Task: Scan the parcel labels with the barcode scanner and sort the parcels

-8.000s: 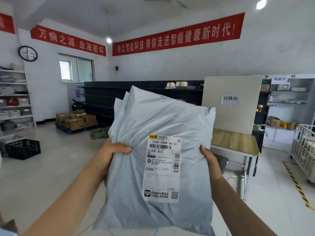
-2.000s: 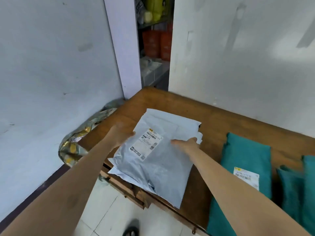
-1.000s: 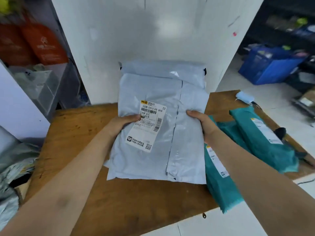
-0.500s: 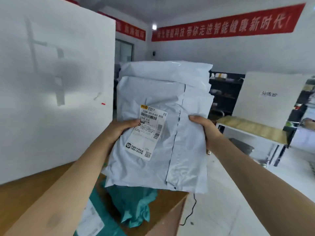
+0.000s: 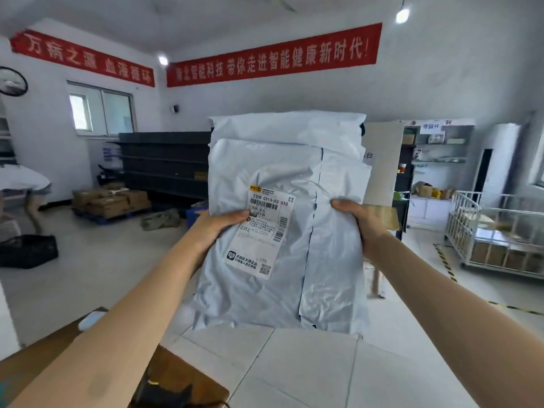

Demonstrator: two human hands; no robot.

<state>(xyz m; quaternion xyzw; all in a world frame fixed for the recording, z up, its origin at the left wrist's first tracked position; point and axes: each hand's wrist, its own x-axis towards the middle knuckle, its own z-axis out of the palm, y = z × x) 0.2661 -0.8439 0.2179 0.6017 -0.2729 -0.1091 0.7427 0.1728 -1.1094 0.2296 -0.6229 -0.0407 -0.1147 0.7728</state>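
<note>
- We hold the stack of grey parcels [image 5: 265, 295] upright in the air in front of us. It hangs over the floor [image 5: 294, 366], just past the corner of the wooden table [image 5: 44, 351], with the label [image 5: 262, 231] facing us.
- The left hand [image 5: 217, 228] grips the stack's left edge. Its thumb curls over the front and lies on the label's left margin, right beside the barcode.
- The right hand [image 5: 362, 222] clamps the right edge the same way, thumb in front and fingers hidden behind.
- The stack holds at least two bags, since a second parcel [image 5: 288, 125] shows above the front one. How many more lie behind, we cannot tell.
- We judge the step in hand to be presenting this label for the scan.
- To do it well, we slide the left thumb outward onto bare film so no print is covered.
- We pull gently apart with both hands so the wrinkled film under the label lies flat.
- The bags look soft and slick, so they may slip against each other. We pinch through all the layers, not the front one alone.
- A scan needs one hand free, so we lay the stack flat with the label up rather than dangle it from one hand.
- A dark object [image 5: 160, 390] lies on the table at the lower edge. It is too blurred to call it the scanner.
- The label reads C313, which we take as the sorting code.
</note>
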